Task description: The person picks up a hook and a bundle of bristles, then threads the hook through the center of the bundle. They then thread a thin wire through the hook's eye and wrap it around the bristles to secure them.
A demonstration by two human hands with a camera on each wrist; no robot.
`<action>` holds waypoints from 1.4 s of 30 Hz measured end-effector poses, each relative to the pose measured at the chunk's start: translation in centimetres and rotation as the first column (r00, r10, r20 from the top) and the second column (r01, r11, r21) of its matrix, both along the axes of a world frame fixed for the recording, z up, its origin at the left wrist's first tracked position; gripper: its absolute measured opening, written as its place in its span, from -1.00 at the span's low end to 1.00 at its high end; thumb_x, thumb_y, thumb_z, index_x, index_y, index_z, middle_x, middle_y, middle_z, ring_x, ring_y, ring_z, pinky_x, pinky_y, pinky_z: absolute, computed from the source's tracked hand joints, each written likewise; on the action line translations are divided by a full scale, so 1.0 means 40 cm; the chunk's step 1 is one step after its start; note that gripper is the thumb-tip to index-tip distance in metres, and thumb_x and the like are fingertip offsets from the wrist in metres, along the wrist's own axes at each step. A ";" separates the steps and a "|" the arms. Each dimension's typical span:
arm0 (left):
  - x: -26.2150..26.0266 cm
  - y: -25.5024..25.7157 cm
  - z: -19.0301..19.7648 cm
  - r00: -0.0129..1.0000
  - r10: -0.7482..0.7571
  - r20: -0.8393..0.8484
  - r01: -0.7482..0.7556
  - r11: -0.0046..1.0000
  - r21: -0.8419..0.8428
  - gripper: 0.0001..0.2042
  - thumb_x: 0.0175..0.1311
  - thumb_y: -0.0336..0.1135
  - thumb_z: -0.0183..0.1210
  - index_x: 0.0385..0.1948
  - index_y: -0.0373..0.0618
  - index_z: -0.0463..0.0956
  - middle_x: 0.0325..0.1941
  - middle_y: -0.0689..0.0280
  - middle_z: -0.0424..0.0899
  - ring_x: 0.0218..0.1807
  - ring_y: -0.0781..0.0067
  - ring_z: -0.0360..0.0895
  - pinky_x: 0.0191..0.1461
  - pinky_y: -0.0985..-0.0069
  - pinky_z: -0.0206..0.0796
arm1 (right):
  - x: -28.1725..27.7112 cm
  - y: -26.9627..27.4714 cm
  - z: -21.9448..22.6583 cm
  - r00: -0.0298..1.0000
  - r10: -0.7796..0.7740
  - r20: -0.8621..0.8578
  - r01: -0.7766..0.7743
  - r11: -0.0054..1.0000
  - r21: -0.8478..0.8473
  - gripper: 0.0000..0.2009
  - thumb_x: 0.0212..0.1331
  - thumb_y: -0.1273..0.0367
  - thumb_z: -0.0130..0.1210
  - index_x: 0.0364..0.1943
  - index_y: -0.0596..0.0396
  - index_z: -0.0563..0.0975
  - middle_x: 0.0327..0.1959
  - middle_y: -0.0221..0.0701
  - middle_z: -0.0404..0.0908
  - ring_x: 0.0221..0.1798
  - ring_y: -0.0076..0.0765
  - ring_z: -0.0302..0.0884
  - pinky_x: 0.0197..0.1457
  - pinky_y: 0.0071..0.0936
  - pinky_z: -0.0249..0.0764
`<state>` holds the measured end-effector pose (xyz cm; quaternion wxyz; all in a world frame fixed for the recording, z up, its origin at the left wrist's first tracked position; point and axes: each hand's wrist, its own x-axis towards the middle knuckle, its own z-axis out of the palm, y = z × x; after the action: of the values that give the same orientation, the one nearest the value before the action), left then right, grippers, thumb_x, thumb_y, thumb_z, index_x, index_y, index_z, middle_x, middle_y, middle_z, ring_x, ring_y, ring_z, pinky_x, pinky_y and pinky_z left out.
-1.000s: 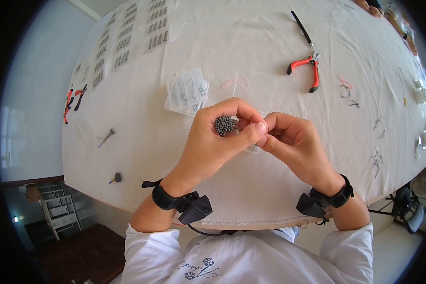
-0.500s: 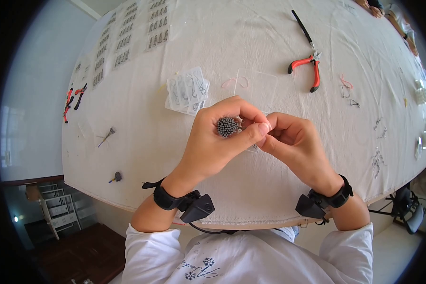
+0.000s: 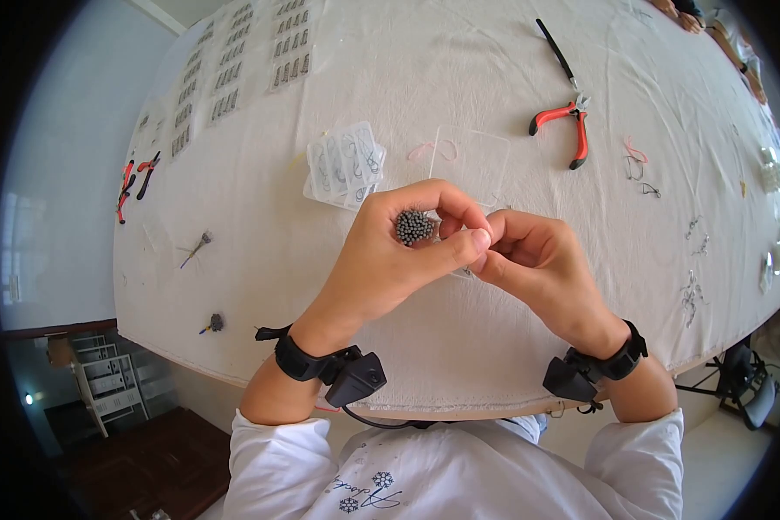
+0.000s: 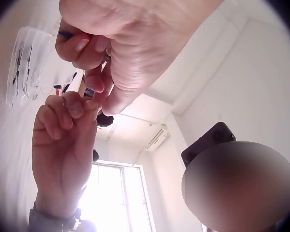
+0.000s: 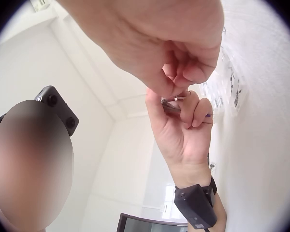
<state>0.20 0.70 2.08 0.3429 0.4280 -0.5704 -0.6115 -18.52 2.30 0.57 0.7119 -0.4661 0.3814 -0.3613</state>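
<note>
In the head view my left hand [image 3: 377, 256] grips a bundle of thin rods [image 3: 414, 227], whose round dark grey ends face up inside the curled fingers. Its thumb and forefinger come together at the tips, right against the fingertips of my right hand [image 3: 537, 258]. The right thumb and forefinger pinch there, the other fingers curled in. The right wrist view shows a small shiny piece [image 5: 179, 98] between the two hands' fingertips; I cannot tell what it is. A blue tip [image 5: 209, 115] pokes out by the left fingers.
Clear boxes of hooks [image 3: 345, 165] lie beyond the left hand, and another clear box [image 3: 472, 143] lies partly behind the hands. Red-handled pliers [image 3: 581, 139] and a black slim tool [image 3: 553, 52] lie farther off. Two small bundles [image 3: 215, 323] lie at left; bagged pieces [image 3: 225, 78] at far left.
The bundle tilts slightly in the left hand, and the left wrist shifts a little to the left. Both hands keep their fingertips together.
</note>
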 end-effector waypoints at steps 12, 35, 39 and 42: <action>-0.001 0.002 -0.001 0.995 0.096 0.000 -0.096 0.995 -0.030 -0.84 0.22 -0.29 0.22 -0.32 -0.16 0.52 -0.36 0.49 0.50 -0.32 0.79 0.34 -0.24 0.76 0.17 | -0.008 -0.005 -0.002 0.995 -0.099 0.035 0.101 0.993 -0.069 -0.92 0.28 0.45 0.11 -0.26 0.18 0.54 -0.33 -0.57 0.55 -0.23 -0.74 0.43 -0.14 -0.72 0.38; -0.027 0.014 -0.004 0.999 0.043 -0.011 -0.043 0.999 0.023 -0.87 0.21 -0.36 0.26 -0.48 -0.17 0.53 -0.49 0.56 0.47 -0.41 0.84 0.30 -0.29 0.78 0.14 | -0.006 -0.001 -0.008 0.968 -0.196 0.155 0.194 0.981 0.025 -0.91 0.28 0.41 0.12 -0.27 0.13 0.54 -0.32 -0.56 0.57 -0.24 -0.72 0.45 -0.03 -0.65 0.41; -0.028 0.015 -0.006 0.999 0.046 -0.028 -0.045 0.999 0.023 -0.87 0.21 -0.37 0.26 -0.48 -0.17 0.53 -0.49 0.56 0.47 -0.42 0.84 0.30 -0.31 0.79 0.14 | -0.008 -0.002 -0.013 0.967 -0.188 0.172 0.185 0.982 0.037 -0.91 0.28 0.40 0.13 -0.27 0.13 0.55 -0.32 -0.55 0.57 -0.23 -0.71 0.46 -0.02 -0.63 0.40; -0.030 0.015 -0.006 0.998 0.051 -0.030 -0.050 0.999 0.018 -0.87 0.20 -0.38 0.27 -0.48 -0.17 0.52 -0.50 0.55 0.47 -0.43 0.84 0.30 -0.32 0.79 0.15 | -0.009 -0.003 -0.014 0.965 -0.183 0.191 0.177 0.983 0.047 -0.91 0.28 0.40 0.13 -0.27 0.13 0.55 -0.31 -0.54 0.58 -0.22 -0.70 0.46 -0.02 -0.63 0.40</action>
<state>-1.01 1.31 1.83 0.3634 0.4357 -0.5487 -0.6140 -18.89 2.20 0.02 0.7167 -0.3817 0.3561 -0.4625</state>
